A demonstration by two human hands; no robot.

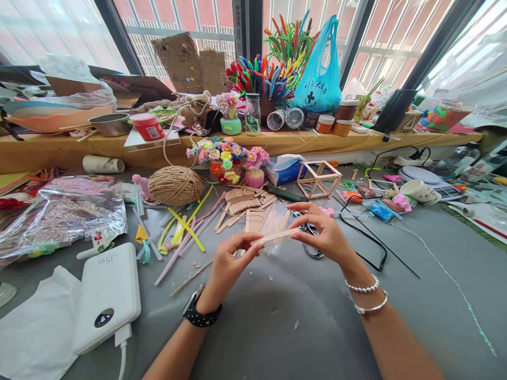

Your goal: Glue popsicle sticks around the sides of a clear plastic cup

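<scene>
A: ok so your left hand [228,260] has the craft sticks [276,236] nipped by one end, thumb against finger. Looks like a few layered flat, but I can't count them.

B: yep, and your right hand [328,235] is at their other end, index finger apart from them. Can't tell if the rest is really pinching or just touching. They're up off the table [277,327], on your side of the cube frame [317,178] and left of it.

A: that frame's the bit that looks done, I'd say: bars joined, standing on its own. The ones you're holding don't look fixed to anything.

B: agreed, and plenty looks unused. There's a loose stick pile [238,199] left of the frame, plus a clear bag [271,221] nearer you than it. Scissors [315,253] lie on the frame's near side too, partly behind your right hand, and the twine ball [176,186] sits well left of it.
</scene>
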